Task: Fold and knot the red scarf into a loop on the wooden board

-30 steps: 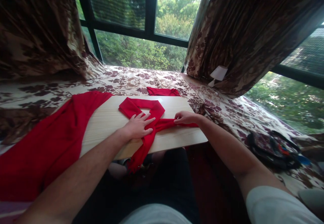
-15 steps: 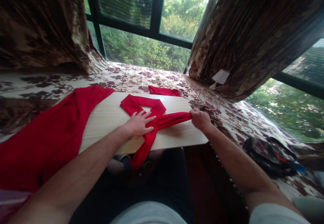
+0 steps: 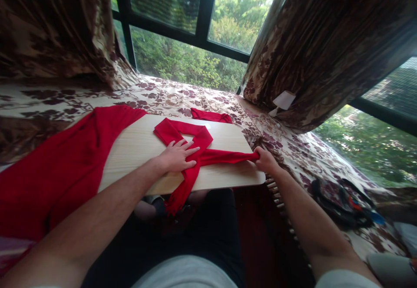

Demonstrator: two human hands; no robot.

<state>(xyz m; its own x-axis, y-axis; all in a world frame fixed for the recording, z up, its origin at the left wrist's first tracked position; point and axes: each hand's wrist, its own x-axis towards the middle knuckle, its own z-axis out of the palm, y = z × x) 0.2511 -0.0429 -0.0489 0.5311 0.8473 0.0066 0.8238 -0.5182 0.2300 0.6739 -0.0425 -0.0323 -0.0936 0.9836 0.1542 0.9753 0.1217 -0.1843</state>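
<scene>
A red scarf (image 3: 204, 138) lies looped and crossed over itself on a pale wooden board (image 3: 130, 149). My left hand (image 3: 178, 155) rests flat on the crossing with its fingers spread, pressing on the cloth. One fringed end hangs over the board's near edge. The other end stretches to the right, where my right hand (image 3: 265, 160) grips it in closed fingers by the board's right edge. The gripped strip looks taut and bunched.
A large red cloth (image 3: 65, 162) drapes over the board's left side. Behind the board lies a folded red cloth (image 3: 211, 115) on the floral cover (image 3: 169, 93). Black straps (image 3: 342, 203) lie at the right, and a small white lamp (image 3: 284, 100) stands near the curtain.
My right hand has moved to the right and slightly down, drawing the scarf end out straighter. My left hand stays on the crossing.
</scene>
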